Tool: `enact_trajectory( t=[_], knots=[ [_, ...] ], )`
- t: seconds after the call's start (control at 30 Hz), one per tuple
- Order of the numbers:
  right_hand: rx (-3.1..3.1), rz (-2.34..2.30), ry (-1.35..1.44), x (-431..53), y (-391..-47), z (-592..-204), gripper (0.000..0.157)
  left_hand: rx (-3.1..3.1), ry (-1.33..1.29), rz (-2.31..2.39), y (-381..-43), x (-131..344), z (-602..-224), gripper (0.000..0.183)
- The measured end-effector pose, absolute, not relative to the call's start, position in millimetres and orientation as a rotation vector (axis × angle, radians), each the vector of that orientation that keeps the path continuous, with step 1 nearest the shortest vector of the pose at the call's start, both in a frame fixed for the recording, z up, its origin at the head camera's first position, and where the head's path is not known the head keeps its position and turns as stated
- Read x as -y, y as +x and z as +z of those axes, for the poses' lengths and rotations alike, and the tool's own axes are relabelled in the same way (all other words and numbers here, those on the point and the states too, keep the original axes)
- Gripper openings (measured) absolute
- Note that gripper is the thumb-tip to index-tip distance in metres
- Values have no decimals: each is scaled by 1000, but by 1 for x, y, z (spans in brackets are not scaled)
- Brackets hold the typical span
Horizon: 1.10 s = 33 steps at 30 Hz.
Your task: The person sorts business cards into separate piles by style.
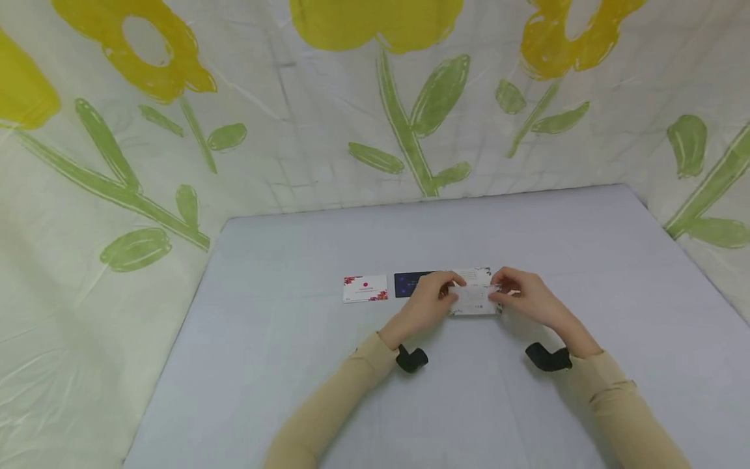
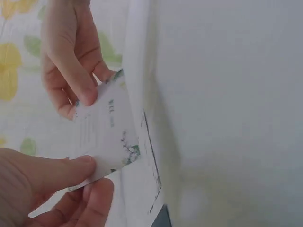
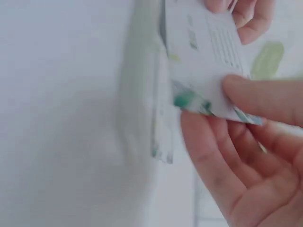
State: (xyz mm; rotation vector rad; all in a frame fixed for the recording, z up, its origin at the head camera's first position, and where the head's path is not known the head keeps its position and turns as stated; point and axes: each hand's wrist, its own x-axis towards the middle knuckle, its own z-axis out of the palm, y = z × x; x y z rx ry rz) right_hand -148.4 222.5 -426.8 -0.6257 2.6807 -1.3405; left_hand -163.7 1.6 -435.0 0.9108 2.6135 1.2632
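Observation:
A white business card [image 1: 473,303] with green leaf print at its corners is raised off the table between both hands. My left hand [image 1: 424,301] pinches one short end between thumb and fingers. At the opposite end, my right hand [image 1: 532,296] pinches it the same way, thumb on top and fingers underneath, as the right wrist view shows. Lines of small print run across the card's face [image 2: 106,125]. Just behind it lies a similar white leaf-print card [image 1: 477,275], partly covered. To its left is a dark blue card [image 1: 407,284], its right part hidden by my left hand.
Further left on the table [image 1: 281,365] sits a white card with red flowers [image 1: 366,288], in line with the blue one. A cloth backdrop [image 1: 246,78] painted with yellow flowers rises along the table's back and sides. Each wrist wears a black strap mount [image 1: 547,357].

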Motion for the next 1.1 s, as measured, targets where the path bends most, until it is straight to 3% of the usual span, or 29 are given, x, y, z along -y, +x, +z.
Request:
enact_trajectory(
  t=[0.23, 0.5, 1.1],
  knots=[
    [-2731, -1442, -264, -224, -178, -433, 28, -2641, 730, 1385, -199, -12, -435, 15],
    [-2797, -1358, -82, -217, -189, -446, 28, -2700, 625, 1357, -212, -18, -448, 15],
    [-2904, -1113, -162, -203, -193, -443, 22, -3015, 581, 672, -215, -31, -446, 17]
  ],
)
